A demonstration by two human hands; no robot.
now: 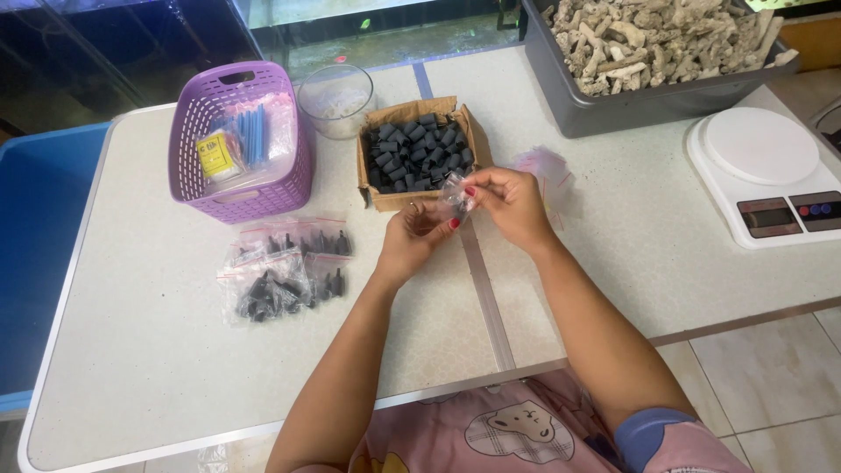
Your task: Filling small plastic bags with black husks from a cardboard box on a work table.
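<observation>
Both my hands are raised over the table's middle, just in front of a cardboard box (pixel 372 188) full of small black cylinders (pixel 419 149). Between them is a small clear plastic bag (pixel 456 196) with dark pieces inside. My left hand (pixel 413 238) pinches its lower edge. My right hand (pixel 508 203) grips its upper side with fingertips. Left of my hands, several filled clear bags with red seal strips (pixel 285 267) lie in a pile on the tabletop.
A purple plastic basket (pixel 241 200) holds blue tubes and packets. A clear round bowl (pixel 336 98) stands behind the box. Empty clear bags (pixel 545 165) lie right of it. A grey bin of pale coral rubble (pixel 653 44) and a white scale (pixel 766 171) sit far right.
</observation>
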